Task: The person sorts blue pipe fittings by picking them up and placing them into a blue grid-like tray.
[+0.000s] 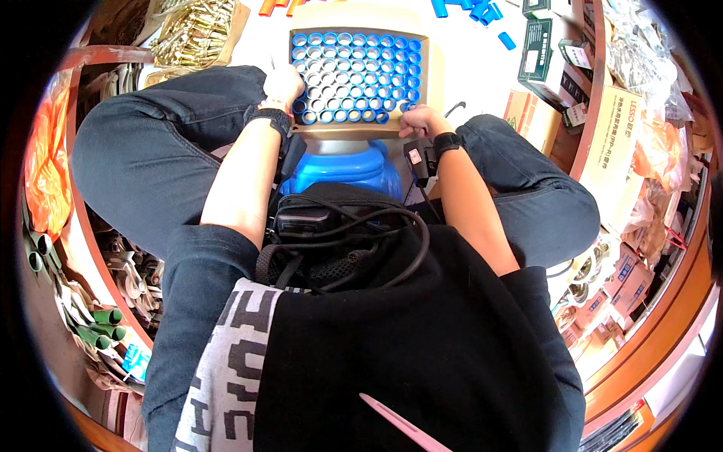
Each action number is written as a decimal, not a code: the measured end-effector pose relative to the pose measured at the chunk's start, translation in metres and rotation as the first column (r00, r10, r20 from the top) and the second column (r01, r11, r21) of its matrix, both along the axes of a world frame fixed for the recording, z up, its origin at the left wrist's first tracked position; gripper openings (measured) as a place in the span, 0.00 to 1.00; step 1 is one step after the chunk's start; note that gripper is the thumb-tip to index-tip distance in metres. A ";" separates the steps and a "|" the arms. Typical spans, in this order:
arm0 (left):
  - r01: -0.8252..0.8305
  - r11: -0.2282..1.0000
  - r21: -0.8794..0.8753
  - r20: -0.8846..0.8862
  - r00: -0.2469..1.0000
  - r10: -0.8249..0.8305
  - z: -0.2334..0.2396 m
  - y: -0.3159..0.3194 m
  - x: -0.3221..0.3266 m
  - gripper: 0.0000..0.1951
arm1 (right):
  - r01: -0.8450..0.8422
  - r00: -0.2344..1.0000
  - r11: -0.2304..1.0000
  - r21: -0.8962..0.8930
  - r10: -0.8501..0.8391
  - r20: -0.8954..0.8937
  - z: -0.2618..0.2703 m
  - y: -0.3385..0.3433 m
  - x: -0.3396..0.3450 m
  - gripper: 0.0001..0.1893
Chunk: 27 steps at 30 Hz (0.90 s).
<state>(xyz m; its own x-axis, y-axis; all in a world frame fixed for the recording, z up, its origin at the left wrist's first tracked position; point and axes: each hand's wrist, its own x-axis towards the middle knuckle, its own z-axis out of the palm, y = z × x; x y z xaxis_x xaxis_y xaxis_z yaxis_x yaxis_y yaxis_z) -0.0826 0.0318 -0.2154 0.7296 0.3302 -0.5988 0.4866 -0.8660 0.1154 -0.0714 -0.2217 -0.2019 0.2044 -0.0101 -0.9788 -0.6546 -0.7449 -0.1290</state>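
Observation:
An open cardboard box (333, 133) lies before me, filled with rows of short blue plastic tubes (356, 78) standing on end. At the box's left side is my left hand (284, 87), its fingers curled by the wall; whether it grips the box or something small cannot be told. My right hand (419, 120) is at the near right corner, fingers bent beside a blue tube end. What those fingers hold is not clear. Both wrists wear black straps. Below the box, between my legs, a blue plastic stool (344, 169) shows in part.
Loose blue tubes (483, 11) and orange tubes (277, 7) lie beyond the box. At the upper left stands a carton of brass-coloured metal fittings (197, 34). Dark green boxes (535, 51) are stacked on the right, near a cardboard carton (613, 147). Shelves flank both legs.

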 end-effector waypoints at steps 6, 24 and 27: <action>-0.009 1.000 -0.023 -0.032 0.999 0.008 0.008 0.000 -0.002 0.11 | 0.191 0.971 0.974 0.118 -0.171 -0.166 0.004 0.003 0.000 0.03; 0.004 1.000 0.025 -0.072 0.997 -0.002 0.003 0.006 -0.005 0.13 | 0.512 0.859 0.793 0.331 -0.477 -0.186 -0.020 0.002 -0.016 0.05; 0.065 0.998 0.014 -0.048 0.997 -0.065 0.006 -0.015 0.010 0.12 | 0.378 0.909 0.810 0.449 -0.234 -0.344 -0.056 -0.042 0.002 0.29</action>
<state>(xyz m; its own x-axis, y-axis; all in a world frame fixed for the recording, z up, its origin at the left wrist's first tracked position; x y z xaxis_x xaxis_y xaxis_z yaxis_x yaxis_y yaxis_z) -0.0726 0.0169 -0.2093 0.7210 0.2927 -0.6281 0.4338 -0.8975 0.0797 -0.0693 -0.2638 -0.2580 0.0117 0.4707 -0.8822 -0.8993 -0.3807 -0.2150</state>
